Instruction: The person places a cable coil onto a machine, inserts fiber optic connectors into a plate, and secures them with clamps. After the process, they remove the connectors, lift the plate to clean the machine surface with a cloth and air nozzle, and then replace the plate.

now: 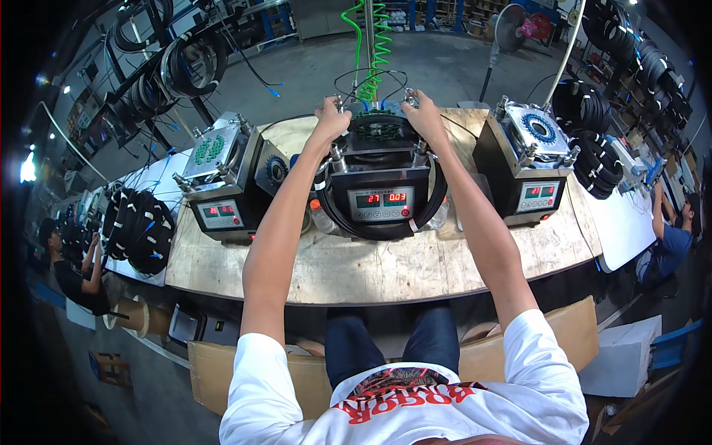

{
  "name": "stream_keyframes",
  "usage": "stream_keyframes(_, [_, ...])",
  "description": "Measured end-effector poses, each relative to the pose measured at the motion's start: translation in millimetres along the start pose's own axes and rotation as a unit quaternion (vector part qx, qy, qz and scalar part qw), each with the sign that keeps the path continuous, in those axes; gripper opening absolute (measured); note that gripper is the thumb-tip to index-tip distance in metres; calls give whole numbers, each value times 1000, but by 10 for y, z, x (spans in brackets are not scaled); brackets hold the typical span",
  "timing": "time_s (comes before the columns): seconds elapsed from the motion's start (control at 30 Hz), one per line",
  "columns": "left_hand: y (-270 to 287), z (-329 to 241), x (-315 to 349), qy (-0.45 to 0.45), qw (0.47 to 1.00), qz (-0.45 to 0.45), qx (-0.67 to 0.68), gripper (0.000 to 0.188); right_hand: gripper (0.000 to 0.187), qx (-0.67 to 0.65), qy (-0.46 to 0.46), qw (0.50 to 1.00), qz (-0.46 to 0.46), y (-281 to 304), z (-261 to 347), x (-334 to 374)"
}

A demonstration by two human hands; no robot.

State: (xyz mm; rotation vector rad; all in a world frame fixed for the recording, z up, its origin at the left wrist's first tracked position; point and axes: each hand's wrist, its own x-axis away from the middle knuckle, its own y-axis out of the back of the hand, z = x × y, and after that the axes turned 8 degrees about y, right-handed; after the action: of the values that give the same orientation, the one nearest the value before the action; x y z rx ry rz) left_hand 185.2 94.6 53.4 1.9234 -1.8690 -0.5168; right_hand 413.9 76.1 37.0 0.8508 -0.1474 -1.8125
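Both arms reach forward over the middle machine, a black-and-metal benchtop unit with a lit red digital display (382, 202). My left hand (331, 121) is closed round a metal corner knob (339, 102) at the machine's far left. At the far right corner, my right hand (424, 119) grips the matching metal knob (409, 96). Between the hands lies the machine's top, where small green pieces (378, 132) show in part. A thick black cable (378, 233) loops round the machine's front and sides. Its near corner knobs (337, 154) are untouched.
Similar machines stand left (211, 174) and right (530, 159) on the wooden table (356, 271). Small orange-capped bottles (320, 215) sit beside the middle one. Coiled green air hoses (380, 52) rise behind it. Black cable coils (141, 230) lie on side tables; people work at both sides.
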Motion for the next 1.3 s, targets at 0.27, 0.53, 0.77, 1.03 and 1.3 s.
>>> stream_keyframes(0.27, [-79, -87, -76, 59, 998, 11, 17, 62, 52, -23, 28, 999, 19, 55, 7, 12])
stream_keyframes(0.53, [-142, 179, -261, -21, 998, -29, 44, 57, 51, 17, -1, 1000, -4, -15, -102, -15])
stream_keyframes(0.77, [-184, 324, -422, -42, 992, -33, 110, 56, 57, -98, 28, 994, 30, -50, -251, -74])
stream_keyframes(1.03, [-97, 254, -281, -97, 993, 1, 70, 69, 59, -89, 46, 994, 46, 7, -185, -21])
stream_keyframes(1.3, [-42, 357, -344, -85, 994, -17, 66, 68, 57, -79, 35, 996, 35, -123, -196, -50])
